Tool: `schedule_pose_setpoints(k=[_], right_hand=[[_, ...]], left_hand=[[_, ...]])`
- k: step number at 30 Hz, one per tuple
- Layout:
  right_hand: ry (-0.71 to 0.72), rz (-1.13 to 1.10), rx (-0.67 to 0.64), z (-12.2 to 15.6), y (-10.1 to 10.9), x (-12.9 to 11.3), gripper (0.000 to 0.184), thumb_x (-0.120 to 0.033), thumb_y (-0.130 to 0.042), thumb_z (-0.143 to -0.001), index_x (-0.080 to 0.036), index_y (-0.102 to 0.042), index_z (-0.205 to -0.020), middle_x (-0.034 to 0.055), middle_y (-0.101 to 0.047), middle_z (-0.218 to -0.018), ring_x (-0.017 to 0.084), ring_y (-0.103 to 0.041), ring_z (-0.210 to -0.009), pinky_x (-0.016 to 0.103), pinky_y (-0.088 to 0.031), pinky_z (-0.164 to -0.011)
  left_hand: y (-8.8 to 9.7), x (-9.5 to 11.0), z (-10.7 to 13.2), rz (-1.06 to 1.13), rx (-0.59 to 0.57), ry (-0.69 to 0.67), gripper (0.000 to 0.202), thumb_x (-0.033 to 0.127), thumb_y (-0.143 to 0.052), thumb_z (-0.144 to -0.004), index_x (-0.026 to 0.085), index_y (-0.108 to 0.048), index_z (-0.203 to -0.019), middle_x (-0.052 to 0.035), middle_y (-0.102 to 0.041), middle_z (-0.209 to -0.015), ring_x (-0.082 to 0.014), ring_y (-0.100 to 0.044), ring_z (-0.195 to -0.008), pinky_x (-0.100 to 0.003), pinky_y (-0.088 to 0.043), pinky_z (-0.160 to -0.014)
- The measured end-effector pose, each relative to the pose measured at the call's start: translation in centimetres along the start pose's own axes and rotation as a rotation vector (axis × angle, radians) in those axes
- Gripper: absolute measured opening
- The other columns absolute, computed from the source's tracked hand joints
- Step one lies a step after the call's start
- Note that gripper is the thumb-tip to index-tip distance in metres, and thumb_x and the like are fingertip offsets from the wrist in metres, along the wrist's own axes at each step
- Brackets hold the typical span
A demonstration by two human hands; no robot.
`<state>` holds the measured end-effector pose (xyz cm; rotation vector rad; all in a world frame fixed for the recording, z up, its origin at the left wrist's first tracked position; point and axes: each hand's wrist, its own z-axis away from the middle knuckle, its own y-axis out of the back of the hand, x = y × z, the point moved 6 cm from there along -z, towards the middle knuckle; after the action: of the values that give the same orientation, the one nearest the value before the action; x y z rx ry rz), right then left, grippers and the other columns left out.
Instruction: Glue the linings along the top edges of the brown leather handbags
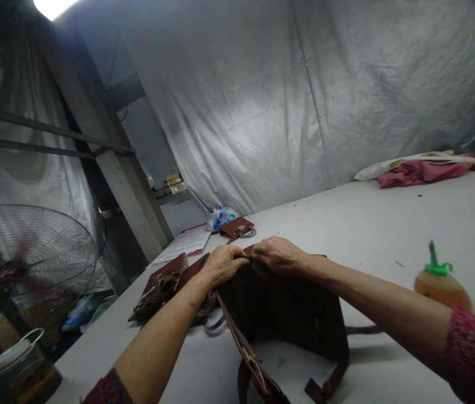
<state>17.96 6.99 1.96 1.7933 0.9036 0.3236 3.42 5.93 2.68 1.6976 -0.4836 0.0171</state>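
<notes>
A brown handbag (300, 306) stands on the white table, opened out so that its dark inner side faces me. Its near side edge and a strap hang down at the lower middle. My left hand (224, 264) pinches the bag's far upper edge, fingers closed. Right beside it, my right hand (277, 255) grips the same edge, its fingers curled over the material. The fingertips of both hands nearly meet and are partly hidden. More brown bags (165, 283) lie in a pile left of my left hand.
A squeeze bottle (442, 283) with amber liquid stands right. A small brown bag (237, 226), plastic bag (220, 217) and printed sheet (185, 245) lie farther back. Pink cloth (425, 171) lies back right. A fan (22, 258) and lidded jar (21, 373) are left.
</notes>
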Motion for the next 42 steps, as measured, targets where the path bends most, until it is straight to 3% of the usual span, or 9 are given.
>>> schedule_pose_setpoints(k=[4, 6, 9, 11, 15, 22, 28, 37, 42], right_hand=[[-0.085, -0.016, 0.075, 0.4, 2.8, 1.3, 0.050, -0.023, -0.019, -0.104, -0.015, -0.068, -0.105, 0.0103, -0.073, -0.099, 0.017, -0.066, -0.084, 0.024, -0.042, -0.071], [-0.087, 0.007, 0.073, 0.8, 3.5, 1.2, 0.048, -0.029, -0.022, -0.104, -0.016, -0.068, -0.104, 0.0108, -0.073, -0.098, 0.019, -0.066, -0.085, 0.026, -0.042, -0.070], [-0.045, 0.057, -0.001, 1.2, 2.5, -0.4, 0.036, -0.042, -0.046, -0.096, -0.018, -0.072, -0.092, 0.0105, -0.074, -0.086, 0.024, -0.068, -0.079, 0.028, -0.041, -0.065], [-0.040, 0.090, -0.037, 1.4, 1.3, -1.5, 0.027, -0.037, -0.055, -0.090, -0.018, -0.073, -0.093, 0.0125, -0.075, -0.085, 0.026, -0.069, -0.077, 0.030, -0.040, -0.062], [-0.036, 0.118, -0.050, 1.0, -0.4, -2.5, 0.027, -0.020, -0.049, -0.089, -0.017, -0.071, -0.103, 0.0159, -0.075, -0.089, 0.028, -0.070, -0.080, 0.032, -0.042, -0.064], [0.015, 0.052, -0.063, 1.0, -0.1, -0.5, 0.035, -0.036, -0.041, -0.099, -0.019, -0.071, -0.100, 0.0114, -0.075, -0.094, 0.024, -0.069, -0.086, 0.029, -0.042, -0.070], [-0.007, 0.060, -0.050, 2.0, 0.1, -0.4, 0.042, -0.042, -0.066, -0.084, -0.021, -0.063, -0.120, 0.0101, -0.073, -0.105, 0.025, -0.068, -0.095, 0.029, -0.045, -0.073], [-0.030, 0.104, -0.043, 1.1, -0.8, -2.2, 0.030, -0.027, -0.051, -0.089, -0.022, -0.072, -0.110, 0.0125, -0.076, -0.096, 0.027, -0.071, -0.087, 0.032, -0.047, -0.068], [-0.008, 0.088, -0.054, 1.4, -1.1, -2.6, 0.038, -0.037, -0.041, -0.097, -0.017, -0.070, -0.112, 0.0179, -0.074, -0.103, 0.029, -0.069, -0.095, 0.036, -0.048, -0.077]], left_hand=[[0.3, 0.1, 0.1, -0.038, 0.013, 0.040, 0.023, 0.038, -0.063, -0.078, 0.020, -0.077, -0.081, 0.0002, -0.066, -0.069, -0.0169, -0.058, -0.072, -0.024, -0.037, -0.063], [0.3, 0.3, 0.1, -0.042, 0.016, 0.041, 0.022, 0.038, -0.063, -0.078, 0.021, -0.077, -0.079, 0.0004, -0.065, -0.067, -0.0169, -0.057, -0.070, -0.025, -0.036, -0.062], [0.3, 0.6, 0.1, -0.060, 0.017, 0.029, 0.019, 0.035, -0.064, -0.077, 0.021, -0.076, -0.077, 0.0008, -0.063, -0.065, -0.0166, -0.055, -0.068, -0.025, -0.035, -0.061], [0.3, 0.7, 0.1, -0.073, 0.017, 0.021, 0.018, 0.034, -0.064, -0.077, 0.020, -0.076, -0.076, 0.0008, -0.062, -0.064, -0.0166, -0.054, -0.067, -0.025, -0.034, -0.061], [0.3, 0.5, 0.3, -0.078, 0.012, 0.017, 0.019, 0.033, -0.063, -0.079, 0.019, -0.076, -0.079, 0.0000, -0.064, -0.066, -0.0168, -0.055, -0.068, -0.025, -0.036, -0.063], [0.0, 0.7, 0.3, 0.016, -0.016, -0.061, 0.019, 0.028, -0.063, -0.079, 0.022, -0.077, -0.090, 0.0011, -0.071, -0.078, -0.0159, -0.061, -0.078, -0.022, -0.042, -0.070], [0.3, 0.9, 0.4, 0.011, 0.018, -0.031, 0.019, 0.030, -0.064, -0.077, 0.021, -0.078, -0.085, 0.0015, -0.068, -0.071, -0.0158, -0.058, -0.071, -0.023, -0.040, -0.064], [0.0, 0.1, 0.4, 0.010, 0.003, -0.059, 0.020, 0.030, -0.063, -0.076, 0.018, -0.077, -0.084, -0.0001, -0.072, -0.074, -0.0172, -0.061, -0.075, -0.025, -0.043, -0.071], [0.1, -0.1, 0.7, 0.015, -0.034, -0.135, 0.027, 0.038, -0.058, -0.082, 0.018, -0.076, -0.086, -0.0005, -0.074, -0.079, -0.0177, -0.063, -0.076, -0.025, -0.044, -0.074]])
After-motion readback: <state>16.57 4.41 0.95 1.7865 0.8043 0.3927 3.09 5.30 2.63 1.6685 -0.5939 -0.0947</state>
